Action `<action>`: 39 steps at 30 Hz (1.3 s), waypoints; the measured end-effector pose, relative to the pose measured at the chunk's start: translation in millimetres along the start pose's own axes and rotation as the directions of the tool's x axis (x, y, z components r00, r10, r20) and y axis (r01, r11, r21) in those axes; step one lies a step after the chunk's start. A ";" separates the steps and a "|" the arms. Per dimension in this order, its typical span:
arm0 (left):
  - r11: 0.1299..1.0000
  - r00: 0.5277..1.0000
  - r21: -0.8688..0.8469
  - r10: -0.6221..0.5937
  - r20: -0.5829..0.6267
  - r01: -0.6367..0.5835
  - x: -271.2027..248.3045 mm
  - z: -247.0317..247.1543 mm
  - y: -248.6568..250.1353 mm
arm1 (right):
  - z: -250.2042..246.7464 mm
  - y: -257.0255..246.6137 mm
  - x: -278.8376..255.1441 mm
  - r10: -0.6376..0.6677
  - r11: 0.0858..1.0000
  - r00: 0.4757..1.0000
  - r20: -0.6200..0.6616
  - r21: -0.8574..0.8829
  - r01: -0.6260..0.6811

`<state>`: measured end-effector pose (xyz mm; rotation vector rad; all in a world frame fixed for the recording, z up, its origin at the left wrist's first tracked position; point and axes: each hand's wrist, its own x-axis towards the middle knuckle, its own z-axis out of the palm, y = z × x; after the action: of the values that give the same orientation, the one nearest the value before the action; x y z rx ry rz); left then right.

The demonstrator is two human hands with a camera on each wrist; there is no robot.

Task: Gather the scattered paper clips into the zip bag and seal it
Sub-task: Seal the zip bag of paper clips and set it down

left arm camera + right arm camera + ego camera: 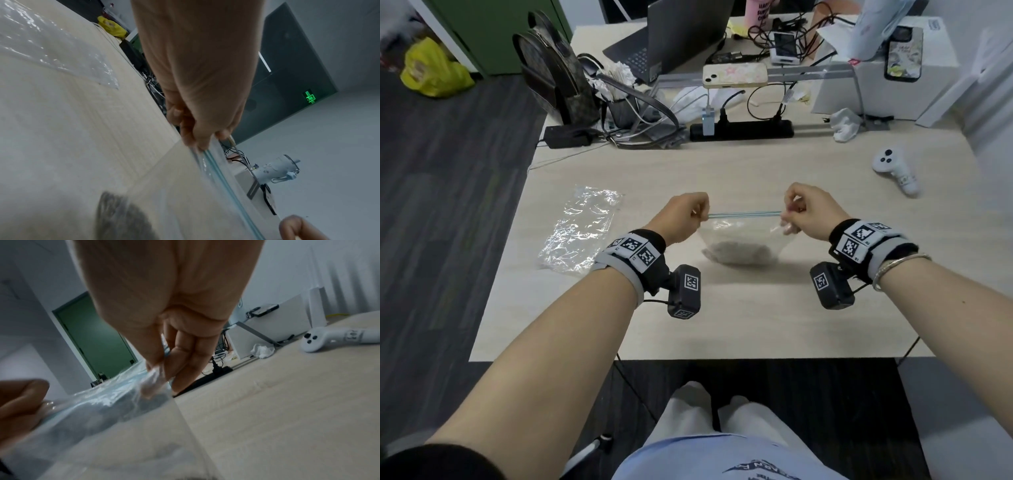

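A clear zip bag (743, 236) hangs upright over the middle of the table, with a grey heap of paper clips (738, 253) in its bottom. Its blue zip strip (744, 214) runs taut between my two hands. My left hand (700, 214) pinches the strip's left end, and in the left wrist view its fingertips (202, 142) hold the zip strip (222, 178). My right hand (789, 214) pinches the right end; in the right wrist view its fingers (180, 363) grip the crumpled bag corner (152, 381). No loose clips show on the table.
A second, empty clear plastic bag (582, 229) lies flat on the table (756, 325) left of my left hand. A white controller (895, 169) lies at the right. A black power strip (743, 130), cables, a backpack and a laptop crowd the far edge.
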<state>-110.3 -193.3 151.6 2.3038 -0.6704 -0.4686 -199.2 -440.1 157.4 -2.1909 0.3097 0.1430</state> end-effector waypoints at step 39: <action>0.866 0.934 -0.351 -0.346 0.092 0.356 49.6 98.3 -69.4 | 72.2 103.2 48.6 0.269 0.961 0.962 0.034 0.057 -0.271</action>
<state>-96.0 -228.5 27.1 2.0637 -0.1469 -0.7276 -180.0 -449.4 24.1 -2.0759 0.5910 0.3090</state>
